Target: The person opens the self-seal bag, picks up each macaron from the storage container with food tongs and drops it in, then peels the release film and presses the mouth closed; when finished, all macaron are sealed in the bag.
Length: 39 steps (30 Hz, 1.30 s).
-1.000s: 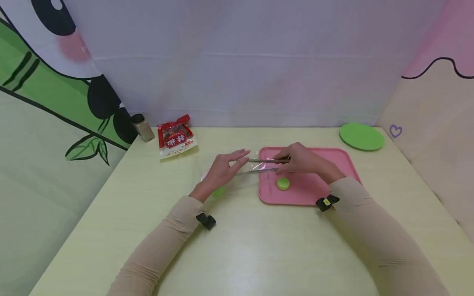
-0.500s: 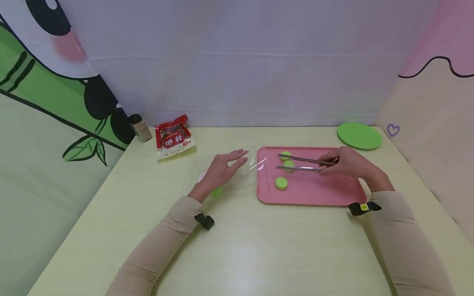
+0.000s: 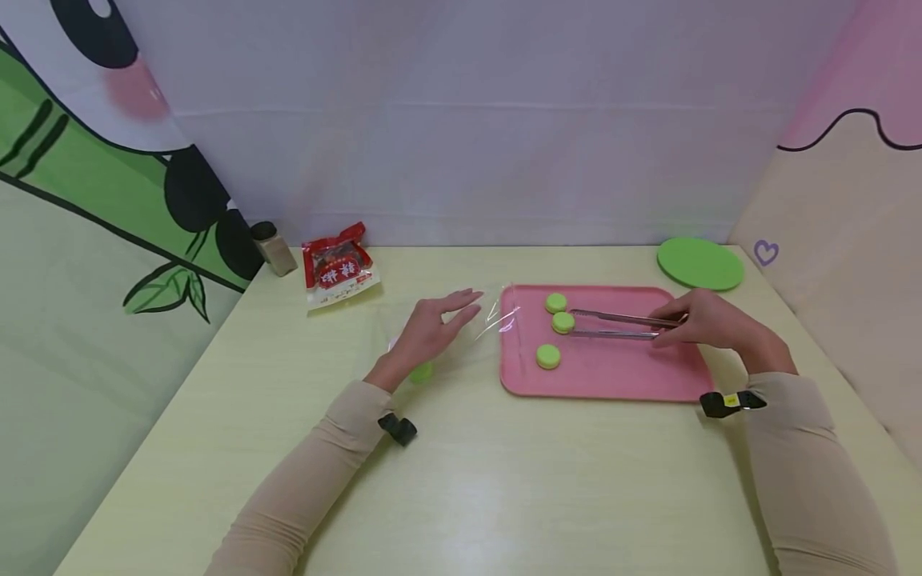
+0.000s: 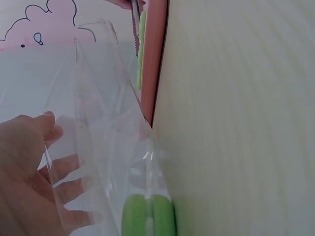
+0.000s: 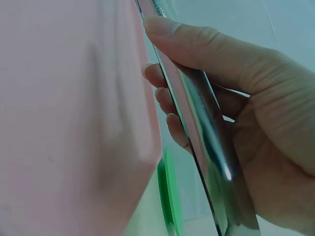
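Note:
My left hand (image 3: 426, 330) holds a clear plastic bag (image 4: 106, 118) by its edge, some fingers showing through the film. Green macarons (image 4: 162, 216) lie inside the bag. Its mouth reaches the left rim of a pink tray (image 3: 627, 376). On the tray sit three green macarons: one at the back (image 3: 555, 302), one in the middle (image 3: 563, 322) and one nearer the front (image 3: 548, 357). My right hand (image 3: 713, 324) grips metal tongs (image 3: 619, 326) over the tray. Their tips are spread apart just right of the middle macaron, with nothing visible between them.
Behind the tray to the right lies a round green plate (image 3: 700, 263). A red and white snack packet (image 3: 340, 268) and a dark-capped jar (image 3: 274, 249) stand at the back left. Printed cloth (image 3: 504, 160) walls the table's back and sides.
The tongs have pulled back rightward from the bag's mouth to the tray with my right hand, uncovering the two rear macarons. My left hand has stayed at the bag.

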### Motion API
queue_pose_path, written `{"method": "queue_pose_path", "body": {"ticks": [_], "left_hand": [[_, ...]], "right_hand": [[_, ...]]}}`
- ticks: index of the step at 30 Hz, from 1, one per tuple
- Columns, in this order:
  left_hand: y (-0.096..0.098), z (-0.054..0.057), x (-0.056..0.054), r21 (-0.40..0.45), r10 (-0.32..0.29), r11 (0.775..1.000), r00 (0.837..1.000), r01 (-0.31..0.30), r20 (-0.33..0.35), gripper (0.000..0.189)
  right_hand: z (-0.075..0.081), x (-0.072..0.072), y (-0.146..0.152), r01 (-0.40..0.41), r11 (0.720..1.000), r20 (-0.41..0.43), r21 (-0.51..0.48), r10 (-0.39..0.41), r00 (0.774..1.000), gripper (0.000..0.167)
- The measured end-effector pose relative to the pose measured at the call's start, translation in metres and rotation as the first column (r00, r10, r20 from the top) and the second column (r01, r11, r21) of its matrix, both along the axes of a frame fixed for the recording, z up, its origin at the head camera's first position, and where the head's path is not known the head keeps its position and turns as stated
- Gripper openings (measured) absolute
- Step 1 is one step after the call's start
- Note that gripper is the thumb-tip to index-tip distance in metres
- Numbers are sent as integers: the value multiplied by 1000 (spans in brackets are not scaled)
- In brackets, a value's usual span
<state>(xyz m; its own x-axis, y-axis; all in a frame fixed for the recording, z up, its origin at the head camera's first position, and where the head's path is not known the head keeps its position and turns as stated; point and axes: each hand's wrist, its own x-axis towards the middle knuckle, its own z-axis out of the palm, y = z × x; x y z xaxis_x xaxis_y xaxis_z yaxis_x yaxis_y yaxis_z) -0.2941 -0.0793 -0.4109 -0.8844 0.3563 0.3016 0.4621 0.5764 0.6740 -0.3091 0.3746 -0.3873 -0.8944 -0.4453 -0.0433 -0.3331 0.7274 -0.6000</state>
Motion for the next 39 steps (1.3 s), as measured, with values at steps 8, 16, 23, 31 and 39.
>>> {"method": "queue_pose_path", "body": {"ticks": [8,16,23,31,39], "left_hand": [[-1,2,1,2,4,1000,1000,-4,-3,41],[0,1,1,3,0,1000,1000,0,0,42],[-1,1,1,-2,13,1000,1000,-13,17,41],[0,3,0,12,9,1000,1000,-10,7,40],[0,3,2,28,-2,1000,1000,3,-5,40]], "right_hand": [[-9,-3,-6,-11,1000,-15,2,11,1000,42],[-18,-7,-10,-12,1000,-46,10,12,999,37],[-15,-5,-10,-12,1000,-35,-2,12,999,37],[6,3,-17,0,998,-19,-55,-1,1000,36],[14,2,-57,-96,993,-16,-71,95,995,35]]}}
